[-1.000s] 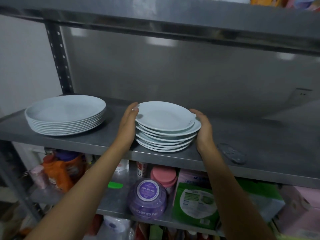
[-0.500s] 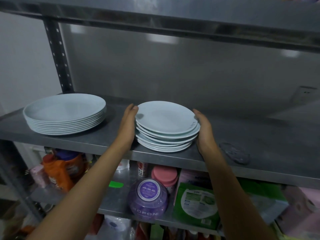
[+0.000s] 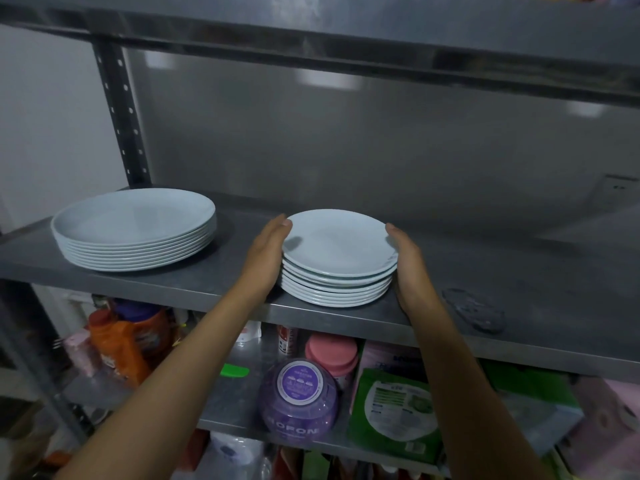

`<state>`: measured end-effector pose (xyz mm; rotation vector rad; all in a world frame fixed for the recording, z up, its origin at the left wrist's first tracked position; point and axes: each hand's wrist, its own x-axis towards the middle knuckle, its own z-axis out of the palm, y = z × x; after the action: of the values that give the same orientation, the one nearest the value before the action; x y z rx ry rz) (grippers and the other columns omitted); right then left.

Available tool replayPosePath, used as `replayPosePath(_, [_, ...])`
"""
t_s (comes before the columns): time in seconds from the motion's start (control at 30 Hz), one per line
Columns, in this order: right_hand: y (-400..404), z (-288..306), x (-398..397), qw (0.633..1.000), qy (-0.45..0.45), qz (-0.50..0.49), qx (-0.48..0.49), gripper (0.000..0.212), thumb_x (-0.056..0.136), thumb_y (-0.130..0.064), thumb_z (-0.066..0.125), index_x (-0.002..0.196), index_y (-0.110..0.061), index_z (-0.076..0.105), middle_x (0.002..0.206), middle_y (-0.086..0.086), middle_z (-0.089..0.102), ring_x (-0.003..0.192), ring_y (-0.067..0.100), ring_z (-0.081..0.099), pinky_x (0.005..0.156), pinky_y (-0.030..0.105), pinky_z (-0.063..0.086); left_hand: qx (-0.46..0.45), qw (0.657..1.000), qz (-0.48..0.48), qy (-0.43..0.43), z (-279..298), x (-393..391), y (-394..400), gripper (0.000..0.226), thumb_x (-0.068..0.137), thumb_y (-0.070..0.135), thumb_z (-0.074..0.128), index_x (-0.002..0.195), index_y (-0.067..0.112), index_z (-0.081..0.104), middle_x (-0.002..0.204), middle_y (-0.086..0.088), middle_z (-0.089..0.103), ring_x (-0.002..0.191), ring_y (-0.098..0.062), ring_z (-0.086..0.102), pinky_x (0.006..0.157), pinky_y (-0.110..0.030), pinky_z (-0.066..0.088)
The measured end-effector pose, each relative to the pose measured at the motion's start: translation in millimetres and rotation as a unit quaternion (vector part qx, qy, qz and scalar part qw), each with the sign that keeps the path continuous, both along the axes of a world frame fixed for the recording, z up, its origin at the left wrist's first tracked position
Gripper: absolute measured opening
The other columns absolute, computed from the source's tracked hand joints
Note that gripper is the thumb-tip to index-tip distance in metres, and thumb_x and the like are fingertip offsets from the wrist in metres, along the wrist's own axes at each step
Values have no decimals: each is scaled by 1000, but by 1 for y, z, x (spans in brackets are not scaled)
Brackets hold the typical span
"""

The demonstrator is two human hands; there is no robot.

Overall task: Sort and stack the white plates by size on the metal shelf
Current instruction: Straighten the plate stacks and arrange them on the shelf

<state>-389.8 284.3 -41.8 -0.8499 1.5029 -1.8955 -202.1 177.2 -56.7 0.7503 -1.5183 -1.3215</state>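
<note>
A stack of several small white plates (image 3: pixel 338 247) stands near the front edge of the metal shelf (image 3: pixel 194 289), its rims lined up evenly. My left hand (image 3: pixel 266 252) lies flat against the stack's left side and my right hand (image 3: pixel 408 261) presses flat against its right side, so both palms clasp the stack. A taller, wider stack of large white plates (image 3: pixel 135 230) sits apart at the shelf's left end, untouched.
A small clear plastic object (image 3: pixel 474 310) lies on the shelf right of my right hand. An upright perforated post (image 3: pixel 121 112) and the upper shelf (image 3: pixel 346 36) frame the space. The shelf below holds an orange bottle (image 3: pixel 117 344), a purple jar (image 3: pixel 298 396) and green packets (image 3: pixel 394 407).
The small plates were skewed and overhanging a second ago; my two hands have squeezed them into an even stack. The large stack has not moved.
</note>
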Motion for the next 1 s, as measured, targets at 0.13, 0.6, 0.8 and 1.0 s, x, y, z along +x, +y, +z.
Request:
replayPosePath(0.13, [1,1,0,1000,-5,-6,-9,61,80,-41,61,134,-15,53,134,5,58,121,21,56,109,44,38,14,999,39,30,1,1,0,46,92,49,46,134,29,48,132,13,49,124,-8,44,104,-30,31])
replayPosePath(0.6, [2,-3,0,1000,11,-7,3,45,87,-17,60,132,-13,54,126,6,61,113,21,60,100,35,45,40,999,-16,14,5,1,0,31,93,24,47,122,25,57,121,-2,63,112,-20,59,97,-37,44])
replayPosePath(0.8, [6,1,3,1000,-11,3,-5,54,69,-29,61,120,-11,61,110,6,68,100,21,65,92,34,48,52,998,-16,31,5,1,0,47,94,37,49,140,28,41,134,12,47,124,-10,44,106,-33,33])
replayPosePath(1.0, [4,-1,3,1000,15,5,9,35,91,-8,51,125,-10,54,111,11,64,92,20,63,77,28,49,75,996,-43,24,4,3,-3,48,80,35,58,129,33,55,133,1,57,117,-19,56,106,-44,39])
